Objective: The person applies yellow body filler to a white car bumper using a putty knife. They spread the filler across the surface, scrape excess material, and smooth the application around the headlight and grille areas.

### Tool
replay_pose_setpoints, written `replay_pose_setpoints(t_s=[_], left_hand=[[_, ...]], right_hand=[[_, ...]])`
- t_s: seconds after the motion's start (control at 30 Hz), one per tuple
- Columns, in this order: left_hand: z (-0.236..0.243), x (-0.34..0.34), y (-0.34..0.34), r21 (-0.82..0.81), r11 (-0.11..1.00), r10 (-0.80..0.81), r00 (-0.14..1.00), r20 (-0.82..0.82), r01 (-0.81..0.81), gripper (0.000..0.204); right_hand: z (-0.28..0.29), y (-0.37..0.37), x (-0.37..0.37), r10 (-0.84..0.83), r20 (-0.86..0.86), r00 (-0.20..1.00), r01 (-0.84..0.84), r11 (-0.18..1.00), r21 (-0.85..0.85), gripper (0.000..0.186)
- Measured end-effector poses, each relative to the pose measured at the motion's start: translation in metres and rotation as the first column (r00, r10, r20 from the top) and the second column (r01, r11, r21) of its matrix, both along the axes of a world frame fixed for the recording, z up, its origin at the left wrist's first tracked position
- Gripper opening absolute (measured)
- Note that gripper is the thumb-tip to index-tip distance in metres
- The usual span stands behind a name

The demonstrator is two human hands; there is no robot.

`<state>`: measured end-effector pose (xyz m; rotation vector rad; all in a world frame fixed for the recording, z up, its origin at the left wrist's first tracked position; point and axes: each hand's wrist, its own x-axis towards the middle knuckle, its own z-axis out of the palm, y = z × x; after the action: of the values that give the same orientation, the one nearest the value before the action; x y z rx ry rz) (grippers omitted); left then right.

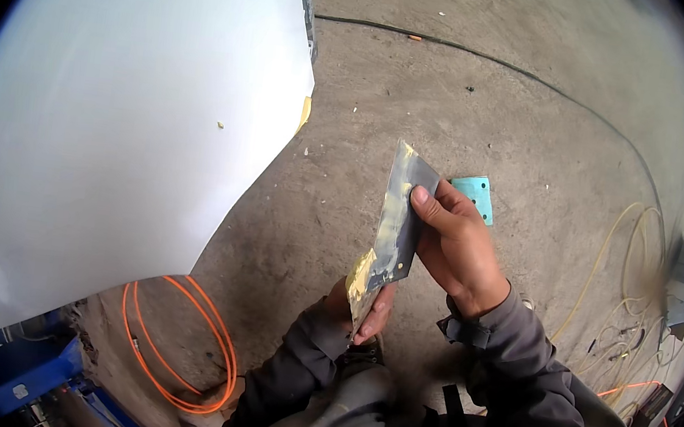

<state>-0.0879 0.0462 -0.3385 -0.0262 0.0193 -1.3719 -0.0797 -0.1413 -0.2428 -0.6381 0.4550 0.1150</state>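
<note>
My right hand point(461, 249) grips a flat grey spreader plate point(399, 220) from its right side, thumb on its face, which is smeared with pale yellow putty. Below it my left hand point(375, 311) is closed on a second flat piece point(360, 288) coated with thicker yellow putty, which meets the lower left corner of the plate; whether it is a separate tool is hard to make out. A large white panel point(117, 100) fills the left, with a yellow patch point(304, 113) on its right edge. Behind my right hand a turquoise perforated sheet point(476, 198) lies on the concrete floor.
A dark cable point(513, 68) crosses the floor. Orange hose coils point(231, 353) lie below the panel beside blue equipment point(24, 371). Pale hoses point(610, 255) and a grey metal box point(683, 277) are at the right. My legs point(342, 418) show at the bottom.
</note>
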Motion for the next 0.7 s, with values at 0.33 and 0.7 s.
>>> replay_pose_setpoints(t_s=[0.33,0.7], left_hand=[[0.01,0.022,0.005,0.61,0.641,0.359,0.884,0.298,-0.466,0.035],[0.088,0.013,-0.013,0.253,0.323,-0.137,0.219,0.966,-0.912,0.025]], right_hand=[[0.026,-0.015,-0.022,-0.135,0.181,0.974,0.162,0.976,-0.146,0.029],[0.031,-0.033,-0.019,-0.234,0.567,0.79,0.328,0.942,-0.068,0.034]])
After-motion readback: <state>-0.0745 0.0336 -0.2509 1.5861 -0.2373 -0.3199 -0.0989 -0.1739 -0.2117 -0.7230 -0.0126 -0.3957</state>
